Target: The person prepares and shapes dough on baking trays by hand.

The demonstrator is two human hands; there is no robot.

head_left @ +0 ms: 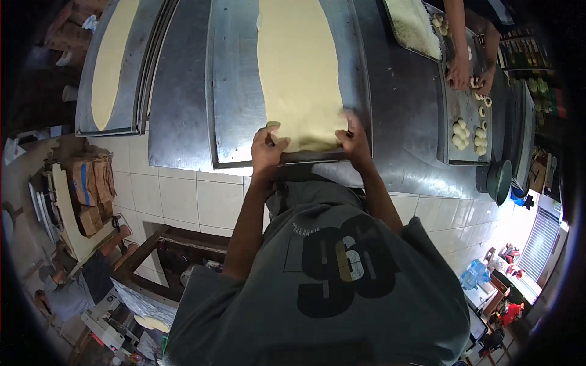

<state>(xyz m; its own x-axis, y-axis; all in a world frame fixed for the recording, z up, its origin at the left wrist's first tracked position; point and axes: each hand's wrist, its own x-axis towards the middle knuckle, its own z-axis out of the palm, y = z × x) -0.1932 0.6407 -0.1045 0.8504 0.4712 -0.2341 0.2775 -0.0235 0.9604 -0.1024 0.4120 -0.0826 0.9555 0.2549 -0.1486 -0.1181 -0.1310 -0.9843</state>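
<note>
A long, pale sheet of dough [299,73] lies lengthwise on a metal baking tray [235,85] in front of me. Its near end reaches close to the tray's near rim and looks thicker there, like a folded edge. At the near left corner, my left hand [267,150] pinches the dough between thumb and curled fingers. My right hand [356,141] grips the near right corner the same way, its fingertips slightly blurred. The far end of the sheet runs out of view.
Another tray [131,67] with a dough strip [115,55] is at the left. On the right, a co-worker's hands [467,76] work over a tray [448,122] of dough balls and rings. A tray of white shreds [415,27] and a dark bowl [500,182] stand nearby.
</note>
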